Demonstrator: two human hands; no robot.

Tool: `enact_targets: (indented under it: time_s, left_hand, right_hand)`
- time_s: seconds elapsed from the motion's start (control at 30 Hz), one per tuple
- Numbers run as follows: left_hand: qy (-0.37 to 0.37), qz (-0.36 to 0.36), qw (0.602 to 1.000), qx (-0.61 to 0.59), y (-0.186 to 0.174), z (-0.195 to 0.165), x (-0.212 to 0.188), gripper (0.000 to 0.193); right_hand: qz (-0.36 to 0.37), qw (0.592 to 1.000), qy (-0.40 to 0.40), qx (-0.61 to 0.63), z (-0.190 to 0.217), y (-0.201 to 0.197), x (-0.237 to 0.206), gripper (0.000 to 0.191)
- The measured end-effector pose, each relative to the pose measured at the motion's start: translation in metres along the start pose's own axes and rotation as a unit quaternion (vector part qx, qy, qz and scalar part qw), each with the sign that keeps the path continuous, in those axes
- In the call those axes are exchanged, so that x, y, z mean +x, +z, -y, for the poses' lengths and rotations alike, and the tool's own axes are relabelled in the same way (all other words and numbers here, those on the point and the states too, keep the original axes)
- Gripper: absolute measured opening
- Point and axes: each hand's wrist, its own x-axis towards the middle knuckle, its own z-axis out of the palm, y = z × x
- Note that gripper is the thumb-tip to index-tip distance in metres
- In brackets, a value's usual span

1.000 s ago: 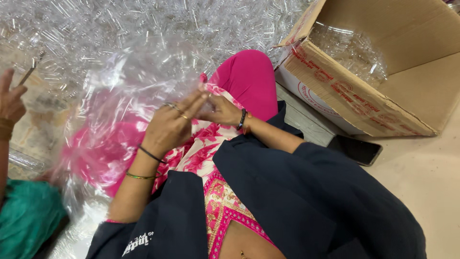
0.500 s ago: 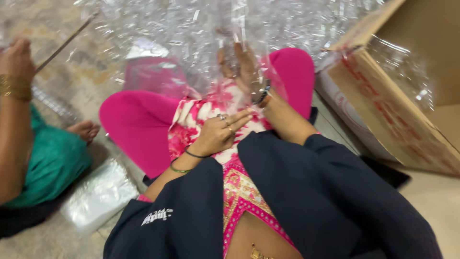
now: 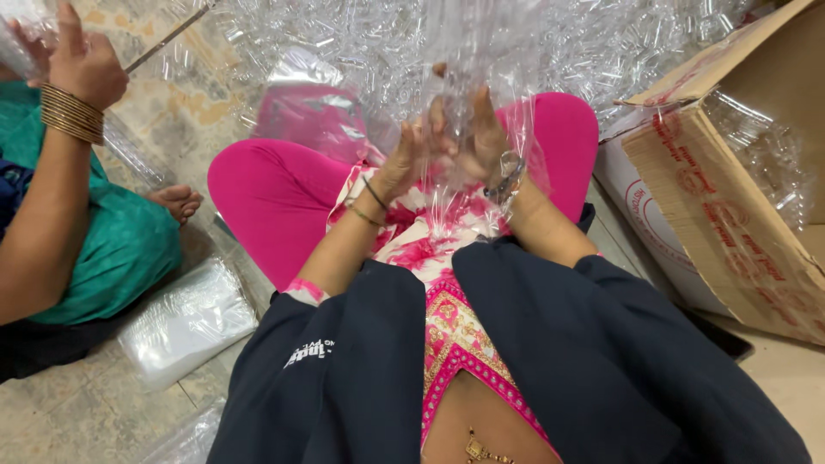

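Both hands, the left hand (image 3: 411,153) and right hand (image 3: 475,137), grip a clear plastic bag (image 3: 468,60) held up over the pink-clad lap, while an open cardboard box (image 3: 730,215) holding clear plastic pieces sits at right on the stone floor (image 3: 51,421), beside a heap of clear plastic pieces (image 3: 361,43).

place: informal packing workroom, work done seated on the floor | floor (image 3: 77,412): worn stone tiles | stock: heap of small clear plastic pieces (image 3: 361,34) spread ahead | packaging: stack of flat clear bags (image 3: 185,322), open cardboard carton (image 3: 730,223) lined with plastic | company: second seated worker (image 3: 94,232) is seen at left
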Motion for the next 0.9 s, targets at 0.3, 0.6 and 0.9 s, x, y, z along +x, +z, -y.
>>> enact_targets:
  time_s: [0.3,0.6,0.9]
  left_hand:
    - [0.073,-0.240,0.959,0.132,0.024,0.000,-0.014,0.028]
    - [0.124,-0.182,0.774,0.593,0.080,-0.025,-0.137,0.039]
    - [-0.146,-0.219,0.811,0.523,0.078,-0.029,-0.147,0.024]
  right_hand:
    - [-0.072,0.996,0.047,-0.009,-0.006,-0.006,-0.026,0.079]
    - [-0.166,0.969,0.109,-0.147,-0.148,-0.096,-0.089,0.073]
    - [0.192,0.757,0.175,-0.600,0.019,-0.004,-0.125,0.070]
